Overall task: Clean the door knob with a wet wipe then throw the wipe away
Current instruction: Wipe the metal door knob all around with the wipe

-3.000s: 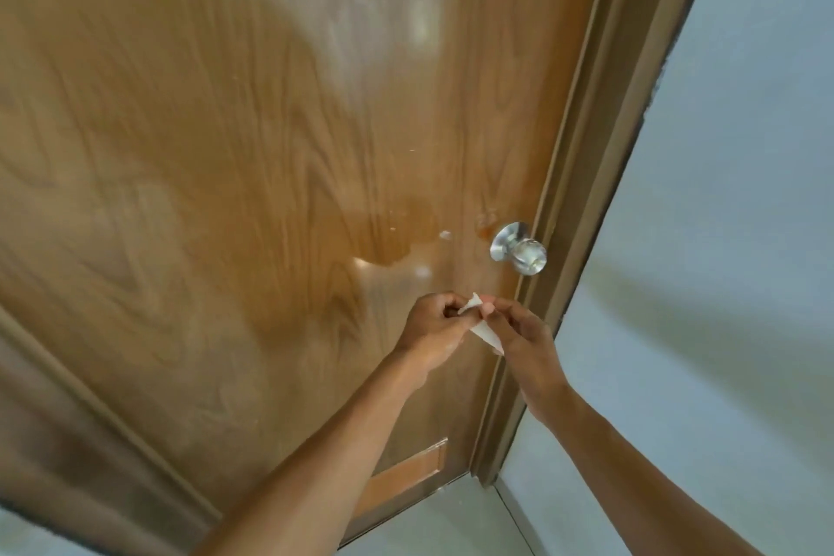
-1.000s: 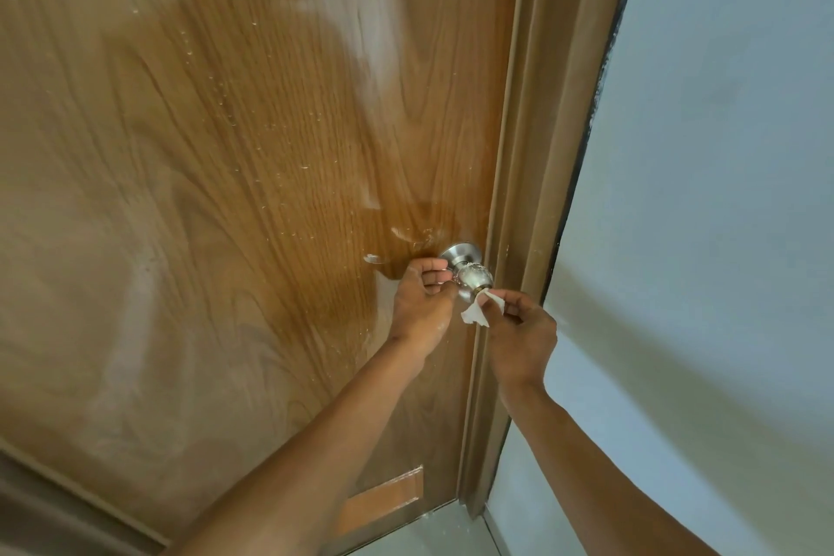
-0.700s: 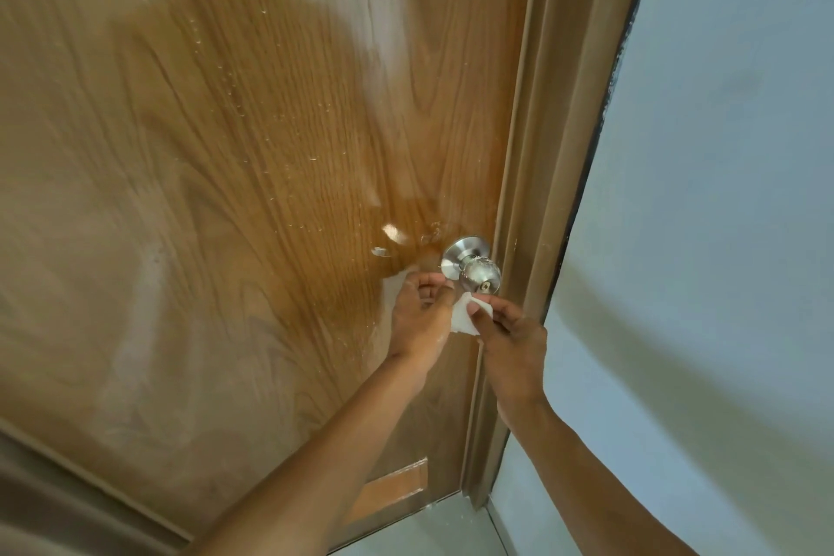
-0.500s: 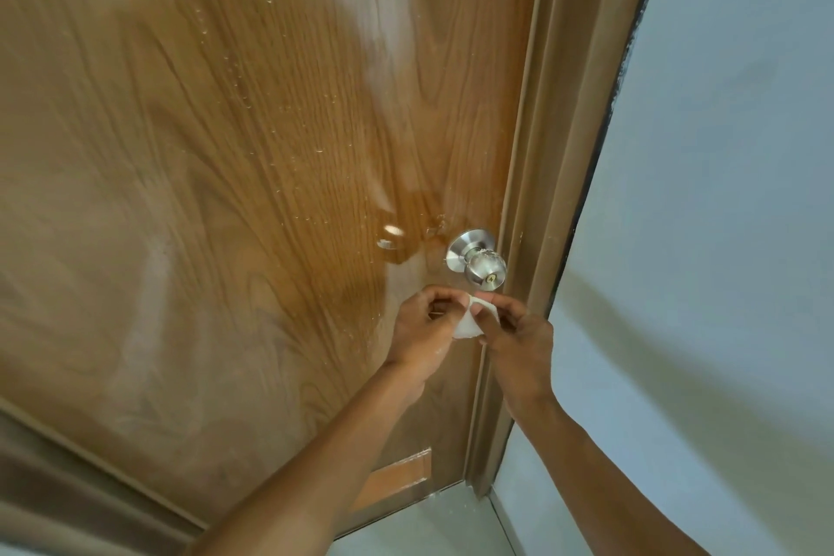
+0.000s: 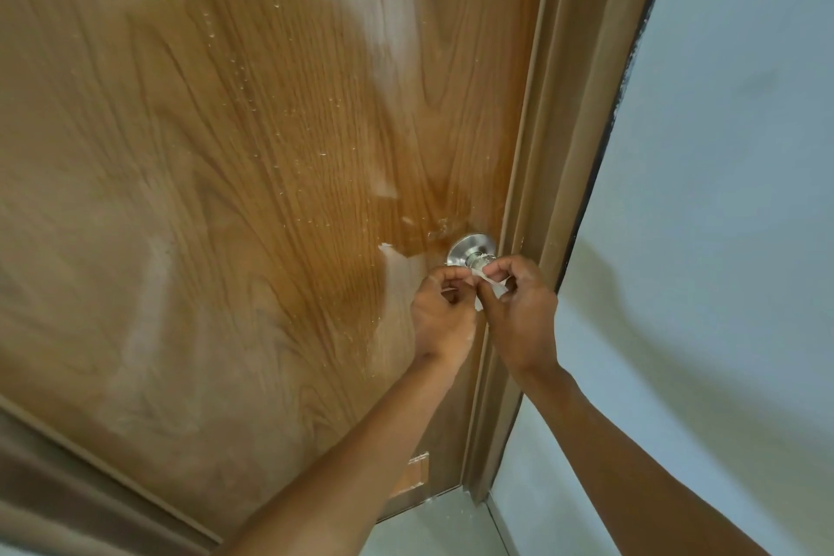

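The door knob (image 5: 472,254), shiny silver metal, juts straight out from the wooden door (image 5: 252,176), its axis square to the panel, just above both hands. The left hand (image 5: 444,314) and right hand (image 5: 519,312) pinch a small crumpled white wet wipe (image 5: 492,284) between their fingertips, touching the knob's underside. No writing shows.

Knob (image 5: 471,252) on door (image 5: 252,176), near door's right edge. Frame (image 5: 548,194) right of door; wall (image 5: 722,194) right of frame. Both hands just below knob: left hand (image 5: 444,316), right hand (image 5: 521,312), wipe (image 5: 492,284) between them.
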`<state>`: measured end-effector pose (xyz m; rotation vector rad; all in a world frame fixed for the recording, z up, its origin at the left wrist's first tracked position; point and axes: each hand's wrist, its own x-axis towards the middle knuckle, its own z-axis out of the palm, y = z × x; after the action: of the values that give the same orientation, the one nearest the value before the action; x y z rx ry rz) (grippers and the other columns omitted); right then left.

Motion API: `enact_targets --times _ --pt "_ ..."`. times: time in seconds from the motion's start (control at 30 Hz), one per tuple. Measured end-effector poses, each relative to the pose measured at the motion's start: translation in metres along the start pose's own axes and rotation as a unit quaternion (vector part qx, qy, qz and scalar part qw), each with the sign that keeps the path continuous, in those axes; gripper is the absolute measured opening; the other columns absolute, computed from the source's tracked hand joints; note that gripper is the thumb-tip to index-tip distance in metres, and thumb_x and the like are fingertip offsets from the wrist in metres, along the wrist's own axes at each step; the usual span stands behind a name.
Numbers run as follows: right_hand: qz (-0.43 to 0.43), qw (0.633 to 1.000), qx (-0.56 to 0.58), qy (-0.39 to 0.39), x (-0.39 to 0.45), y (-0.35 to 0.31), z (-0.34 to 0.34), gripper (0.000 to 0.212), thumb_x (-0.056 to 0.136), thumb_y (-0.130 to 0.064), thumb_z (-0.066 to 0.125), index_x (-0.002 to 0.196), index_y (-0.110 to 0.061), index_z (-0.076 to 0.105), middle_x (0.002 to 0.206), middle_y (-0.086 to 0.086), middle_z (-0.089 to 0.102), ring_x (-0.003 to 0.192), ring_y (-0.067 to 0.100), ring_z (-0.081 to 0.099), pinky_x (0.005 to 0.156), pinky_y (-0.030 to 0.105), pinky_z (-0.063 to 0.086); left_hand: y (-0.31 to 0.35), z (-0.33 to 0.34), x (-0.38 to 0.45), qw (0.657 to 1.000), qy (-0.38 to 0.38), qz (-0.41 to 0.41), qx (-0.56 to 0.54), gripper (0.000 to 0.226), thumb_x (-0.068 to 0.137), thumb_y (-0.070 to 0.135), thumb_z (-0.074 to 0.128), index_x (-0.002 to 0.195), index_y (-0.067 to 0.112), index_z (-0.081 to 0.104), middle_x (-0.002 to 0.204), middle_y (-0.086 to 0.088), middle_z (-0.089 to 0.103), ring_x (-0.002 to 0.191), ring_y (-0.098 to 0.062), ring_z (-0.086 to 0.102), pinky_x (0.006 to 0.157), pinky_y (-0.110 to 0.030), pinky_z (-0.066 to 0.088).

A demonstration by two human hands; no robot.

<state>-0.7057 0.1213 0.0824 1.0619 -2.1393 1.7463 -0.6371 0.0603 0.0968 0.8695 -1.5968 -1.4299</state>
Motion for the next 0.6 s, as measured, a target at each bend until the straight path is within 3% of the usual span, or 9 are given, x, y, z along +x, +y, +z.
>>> enact_targets --times 0.2,0.37,0.6 --pt "0.019 0.997 0.062 0.041 -0.005 0.004 -0.013 0.018 0.087 -0.018 0.07 0.104 -0.019 0.065 0.093 -0.013 0.067 0.088 -0.002 0.061 0.071 0.005 0.045 0.0 0.009 0.002 1.0 0.01 0.001 -0.017 0.018 0.091 0.01 0.059 0.108 0.012 0.067 0.107 0.002 0.067 0.094 -0.005 0.063 0.075 -0.006 0.047" --pt "0.056 0.994 0.062 0.077 -0.015 0.013 -0.025 0.012 0.091 -0.012 0.063 0.102 -0.016 0.066 0.09 -0.008 0.066 0.085 -0.005 0.059 0.072 0.004 0.046 0.002 0.014 0.007 0.995 0.04 -0.057 -0.065 0.02 0.091 0.019 0.062 0.109 0.014 0.069 0.101 0.008 0.067 0.087 0.001 0.062 0.071 -0.005 0.046" --pt "0.082 0.991 0.062 0.081 -0.018 0.017 -0.03 0.012 0.092 -0.01 0.062 0.101 -0.013 0.068 0.091 -0.004 0.068 0.082 -0.005 0.058 0.073 0.006 0.046 -0.012 0.021 -0.01 0.996 0.061 -0.005 -0.063 0.015 0.089 0.016 0.065 0.103 0.014 0.063 0.105 0.002 0.066 0.091 -0.004 0.064 0.071 -0.004 0.047"
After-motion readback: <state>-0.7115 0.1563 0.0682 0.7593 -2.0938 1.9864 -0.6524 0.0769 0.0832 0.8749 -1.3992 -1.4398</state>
